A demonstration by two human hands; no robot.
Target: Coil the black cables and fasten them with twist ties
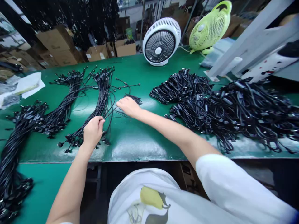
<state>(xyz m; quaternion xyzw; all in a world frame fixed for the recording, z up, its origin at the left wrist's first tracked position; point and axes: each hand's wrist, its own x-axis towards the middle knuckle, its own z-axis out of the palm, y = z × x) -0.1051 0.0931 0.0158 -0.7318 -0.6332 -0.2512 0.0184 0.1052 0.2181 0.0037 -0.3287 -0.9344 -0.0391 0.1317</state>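
Observation:
My left hand (93,129) is closed, thumb against the fingers, on a black cable (109,114). That cable runs up and right to my right hand (128,106), whose fingers are pinched together at its other visible part. Just behind my right hand lies a small bundle of thin black ties (135,99), partly covered by it. Left of both hands a long bundle of black cables (101,93) stretches across the table, connectors at each end. A loose cable with small plugs (127,86) lies beyond my right hand.
More straight cable bundles (67,99) lie at the left. Piles of coiled black cables (224,109) cover the right of the green table (140,143). A white fan (161,42) and a green fan (210,28) stand at the back. Papers (30,84) lie far left.

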